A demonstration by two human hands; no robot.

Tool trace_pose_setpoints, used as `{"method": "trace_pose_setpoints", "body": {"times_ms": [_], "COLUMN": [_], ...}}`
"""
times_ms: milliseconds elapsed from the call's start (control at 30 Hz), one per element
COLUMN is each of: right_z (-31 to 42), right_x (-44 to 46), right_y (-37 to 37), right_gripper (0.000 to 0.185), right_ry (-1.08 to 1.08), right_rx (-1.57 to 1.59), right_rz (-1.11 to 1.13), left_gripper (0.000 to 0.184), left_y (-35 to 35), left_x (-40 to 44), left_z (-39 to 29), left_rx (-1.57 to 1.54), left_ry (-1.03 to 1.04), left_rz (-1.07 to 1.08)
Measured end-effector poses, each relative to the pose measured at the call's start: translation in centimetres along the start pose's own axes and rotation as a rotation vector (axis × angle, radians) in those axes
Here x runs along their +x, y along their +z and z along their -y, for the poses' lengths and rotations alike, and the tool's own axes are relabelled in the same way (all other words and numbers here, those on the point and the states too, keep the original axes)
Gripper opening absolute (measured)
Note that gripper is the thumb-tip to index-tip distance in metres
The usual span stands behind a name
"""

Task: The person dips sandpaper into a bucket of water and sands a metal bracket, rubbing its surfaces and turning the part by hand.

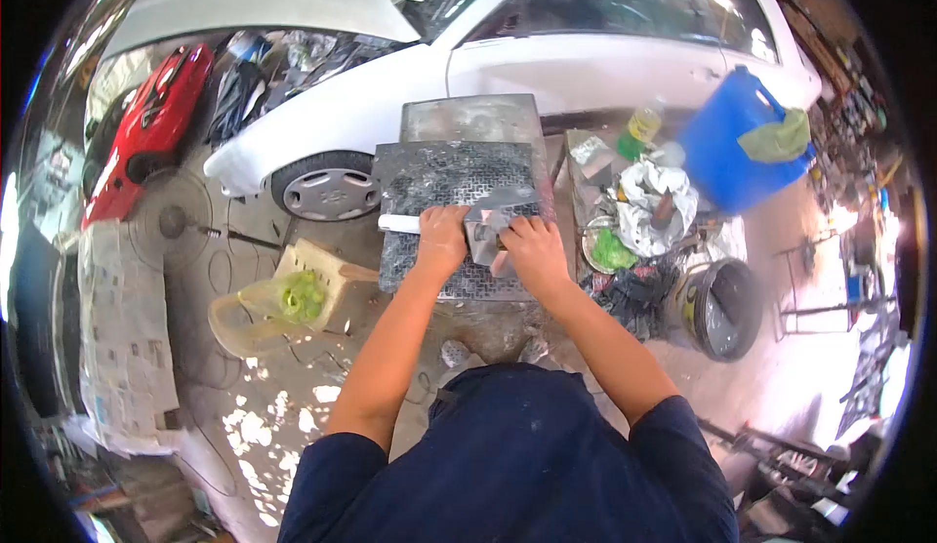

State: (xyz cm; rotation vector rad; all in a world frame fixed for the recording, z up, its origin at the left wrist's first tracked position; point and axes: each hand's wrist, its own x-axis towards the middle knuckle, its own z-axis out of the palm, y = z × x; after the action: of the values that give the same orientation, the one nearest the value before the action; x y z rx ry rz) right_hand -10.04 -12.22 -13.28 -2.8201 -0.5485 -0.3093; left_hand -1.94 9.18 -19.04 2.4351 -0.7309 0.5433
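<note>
My left hand [444, 238] is closed around a white bar or handle [399, 223], which sticks out to its left. Right beside it lies a shiny grey metal piece [484, 239] with flat, angled faces. Fingers of my right hand [532, 250] are curled over the right side of this piece, and they hide part of it. Whether the white bar and the metal piece are joined, I cannot tell. Both hands are over a dark, textured metal plate [420, 177] on a worn stand [468, 119].
A white car [390, 94] stands just beyond the stand. On the right are a blue jug [732, 143], a green bottle [639, 131], crumpled foil [649, 206] and a black bucket [720, 309]. At left are a stool [317, 275], a clear tub [239, 319] and a fan [172, 221].
</note>
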Motion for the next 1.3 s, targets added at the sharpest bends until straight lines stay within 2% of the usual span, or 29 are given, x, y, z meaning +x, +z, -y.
{"method": "trace_pose_setpoints", "body": {"times_ms": [33,133,233,333,433,500,633,667,767,800,900,933,1033,1133,1233,1267,1300], "right_z": [0.2,1.2,0.8,-0.7,0.8,-0.6,-0.4,0.4,-0.9,-1.1,0.6,0.6,-1.3,0.4,-2.3,-2.6,-1.7], "right_x": [0.8,-0.9,-0.8,1.8,0.2,1.1,2.1,1.6,1.2,2.3,1.2,0.6,2.6,0.8,0.7,1.9,1.9], "right_y": [0.5,2.9,2.4,3.2,3.4,2.8,2.9,2.8,3.1,2.9,2.3,2.5,2.8,3.2,3.9,3.9,3.9], "right_gripper": [0.026,0.025,0.030,0.035,0.032,0.029,0.029,0.028,0.028,0.028,0.027,0.026,0.025,0.025,0.028,0.029,0.029], "right_ry": [-0.056,-0.255,-0.324,-0.205,-0.298,-0.302,-0.275,-0.268,-0.370,-0.331,-0.429,-0.460,-0.303,-0.342,-0.412,-0.372,-0.329], "right_rx": [-0.026,-0.051,-0.044,-0.096,-0.055,-0.025,-0.072,-0.104,0.048,-0.059,0.010,0.032,-0.036,-0.150,0.016,-0.007,-0.084], "right_rz": [0.056,-0.004,0.082,0.239,0.140,0.190,0.189,0.327,0.197,0.145,0.227,0.182,0.360,0.266,0.157,0.184,0.191], "left_gripper": [0.030,0.031,0.018,0.016,0.018,0.024,0.022,0.022,0.021,0.021,0.020,0.020,0.020,0.019,0.021,0.009,0.011], "left_y": [0.0,-0.1,-0.7,-0.3,0.0,0.2,0.5,0.5,0.8,0.6,0.1,0.1,-0.2,-0.2,-0.1,1.2,1.0], "left_x": [-0.1,-0.5,-0.5,-0.6,-0.4,-0.9,-0.6,-0.7,-1.4,-1.1,-0.8,-1.0,-1.3,-1.0,-1.5,-1.4,-1.1], "left_z": [-0.1,-0.3,-1.2,-0.8,-0.2,-0.4,-0.4,-0.2,-0.5,-0.3,-0.3,-0.4,-0.6,-0.5,-0.2,0.3,0.0], "left_rx": [0.012,0.048,0.032,0.036,0.069,0.064,0.025,0.031,0.039,0.044,0.041,0.032,0.052,-0.066,-0.129,-0.061,0.011], "left_ry": [-0.005,-0.029,-0.045,-0.031,-0.047,-0.057,-0.070,-0.055,-0.021,-0.017,-0.012,-0.014,-0.025,-0.055,-0.046,-0.032,-0.074], "left_rz": [-0.002,-0.006,-0.068,-0.115,-0.072,-0.046,-0.090,-0.119,-0.156,-0.161,-0.176,-0.176,-0.131,-0.130,-0.165,-0.162,-0.044]}}
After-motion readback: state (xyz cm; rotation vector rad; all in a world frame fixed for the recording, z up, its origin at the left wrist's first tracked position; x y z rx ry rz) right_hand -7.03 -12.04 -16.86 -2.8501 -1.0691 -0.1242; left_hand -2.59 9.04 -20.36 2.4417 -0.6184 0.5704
